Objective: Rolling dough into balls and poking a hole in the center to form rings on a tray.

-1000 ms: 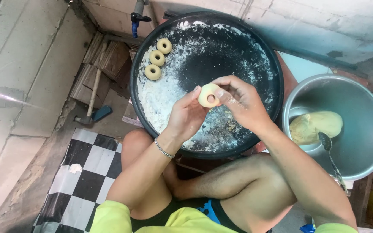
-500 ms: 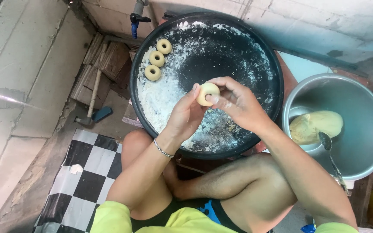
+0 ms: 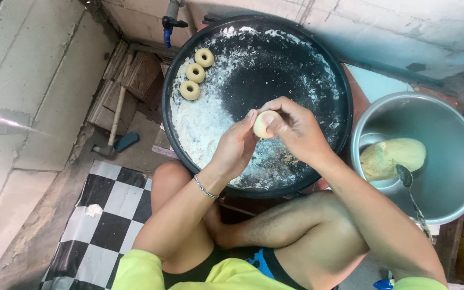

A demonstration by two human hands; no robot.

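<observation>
Left hand (image 3: 237, 147) and right hand (image 3: 294, 129) both gripping a pale dough ball (image 3: 262, 124) above the floured round black tray (image 3: 335, 80), three dough rings (image 3: 197, 73) lying near its far left edge, steel pot (image 3: 457, 177) sitting right of the tray

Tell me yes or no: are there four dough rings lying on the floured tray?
No, only three dough rings lie in a row on the round black tray, near its far left rim.
</observation>
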